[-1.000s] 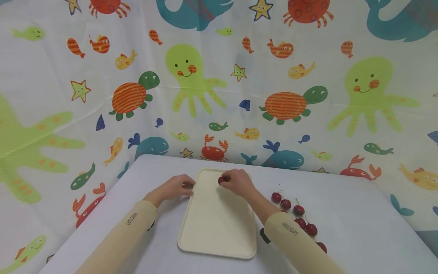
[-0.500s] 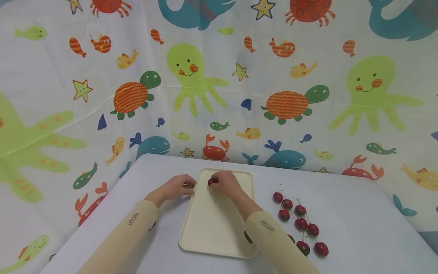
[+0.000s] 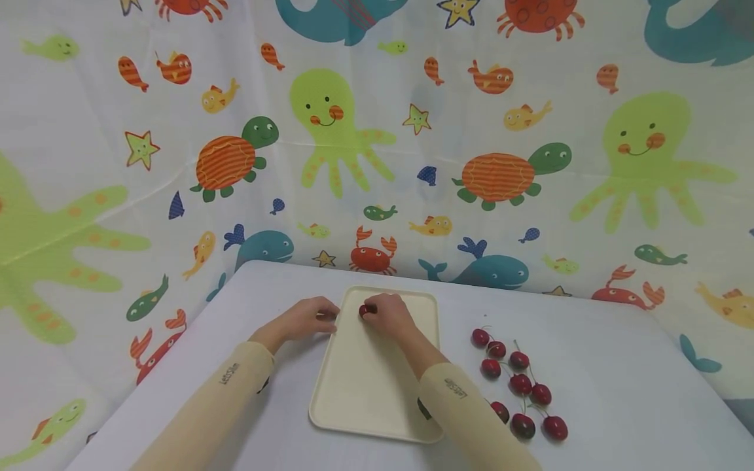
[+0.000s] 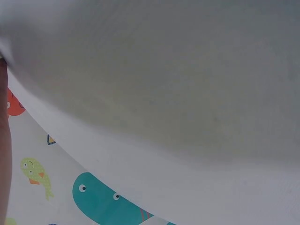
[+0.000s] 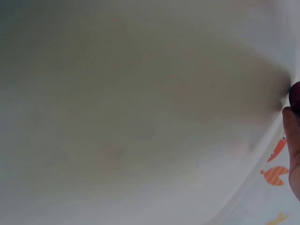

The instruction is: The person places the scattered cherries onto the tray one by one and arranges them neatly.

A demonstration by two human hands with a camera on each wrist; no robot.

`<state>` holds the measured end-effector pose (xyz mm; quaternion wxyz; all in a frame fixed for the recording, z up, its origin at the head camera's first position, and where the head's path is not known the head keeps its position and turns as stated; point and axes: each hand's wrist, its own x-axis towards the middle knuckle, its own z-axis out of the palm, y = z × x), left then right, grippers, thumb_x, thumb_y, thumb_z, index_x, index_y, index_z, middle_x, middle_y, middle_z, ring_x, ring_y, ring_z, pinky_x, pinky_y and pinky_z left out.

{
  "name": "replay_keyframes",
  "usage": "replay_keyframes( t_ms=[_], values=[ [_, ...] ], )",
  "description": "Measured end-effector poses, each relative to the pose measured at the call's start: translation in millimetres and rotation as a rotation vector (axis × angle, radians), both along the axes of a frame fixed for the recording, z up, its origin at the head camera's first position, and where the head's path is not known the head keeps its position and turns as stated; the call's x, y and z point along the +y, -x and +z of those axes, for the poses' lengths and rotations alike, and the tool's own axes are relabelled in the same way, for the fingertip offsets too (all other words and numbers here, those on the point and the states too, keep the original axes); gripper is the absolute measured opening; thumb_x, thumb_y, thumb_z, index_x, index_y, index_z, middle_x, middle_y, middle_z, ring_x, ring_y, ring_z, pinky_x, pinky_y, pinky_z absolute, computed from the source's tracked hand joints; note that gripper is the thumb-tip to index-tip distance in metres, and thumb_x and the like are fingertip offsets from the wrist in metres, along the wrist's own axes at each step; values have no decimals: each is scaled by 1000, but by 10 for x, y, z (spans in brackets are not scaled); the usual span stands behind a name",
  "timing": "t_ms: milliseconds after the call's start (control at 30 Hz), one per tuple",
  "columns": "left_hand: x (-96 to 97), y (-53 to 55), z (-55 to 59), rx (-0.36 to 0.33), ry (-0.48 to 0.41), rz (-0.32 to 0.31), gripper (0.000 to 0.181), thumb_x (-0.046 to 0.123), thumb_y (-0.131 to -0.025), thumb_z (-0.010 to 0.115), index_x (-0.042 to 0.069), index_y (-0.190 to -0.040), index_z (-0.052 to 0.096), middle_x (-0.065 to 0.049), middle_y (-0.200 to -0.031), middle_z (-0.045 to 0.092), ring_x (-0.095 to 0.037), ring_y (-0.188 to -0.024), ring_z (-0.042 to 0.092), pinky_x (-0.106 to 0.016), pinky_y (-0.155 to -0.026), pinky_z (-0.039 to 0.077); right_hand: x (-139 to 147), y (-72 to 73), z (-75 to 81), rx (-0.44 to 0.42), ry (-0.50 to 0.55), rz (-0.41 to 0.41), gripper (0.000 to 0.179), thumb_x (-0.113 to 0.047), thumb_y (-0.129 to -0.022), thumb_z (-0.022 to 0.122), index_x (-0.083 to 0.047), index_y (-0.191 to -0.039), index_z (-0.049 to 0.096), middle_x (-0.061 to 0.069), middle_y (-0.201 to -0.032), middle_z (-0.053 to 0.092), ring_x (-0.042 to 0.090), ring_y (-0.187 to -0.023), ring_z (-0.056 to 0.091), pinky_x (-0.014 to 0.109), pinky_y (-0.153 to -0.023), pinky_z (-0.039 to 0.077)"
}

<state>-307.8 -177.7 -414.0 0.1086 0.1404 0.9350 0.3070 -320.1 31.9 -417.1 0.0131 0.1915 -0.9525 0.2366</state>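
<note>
- Lower centre: right hand pinches a cherry over the cream tray
- Left hand, released, at the tray's left rim
- Lower right: stemmed cherries

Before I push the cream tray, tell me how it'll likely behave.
The tray looks stiff, judging by its crisp, even rim. Lying flat and low on the table, it would probably slide rather than tip.

Wrist pics dim, v. shadowy
</note>
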Motion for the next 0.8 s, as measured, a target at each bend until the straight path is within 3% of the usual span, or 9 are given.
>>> replay_keyframes(
  t_ms=[267, 433, 633, 800],
  values=[
    [-34, 11, -4, 0, -6, -6, 40, 25, -81, 70, 14, -118, 59, -1, -114, 60, -17, -107, 54, -41, -97, 46, -62, 40, -38, -9, 23, -35, 31, -20, -85, 65, -12, -115, 65, 5, -105, 68, 18, -93, 58, 32, -93, 49],
    [-45, 11, 9, 17, -14, -42, 41, 23, -80, 71, 11, -118, 59, -3, -115, 61, -20, -110, 55, -41, -98, 45, -79, 28, -23, 13, 26, -43, 30, -19, -85, 66, -9, -113, 66, 6, -105, 68, 20, -95, 59, 34, -93, 49],
    [-50, 13, -9, 23, -17, -45, 41, 23, -80, 71, 11, -118, 60, -2, -115, 61, -20, -112, 55, -40, -99, 45, -97, -4, -6, -42, 53, -81, 36, -20, -86, 65, -9, -120, 62, 8, -114, 65, 22, -102, 58, 35, -96, 47],
    [-69, 11, -13, 27, -12, -47, 41, 22, -79, 72, 11, -117, 60, -3, -115, 61, -20, -111, 55, -40, -98, 45, -124, 2, -23, 12, 24, -50, 32, -19, -86, 65, -8, -116, 64, 9, -110, 67, 22, -99, 59, 36, -96, 47]
  ],
)
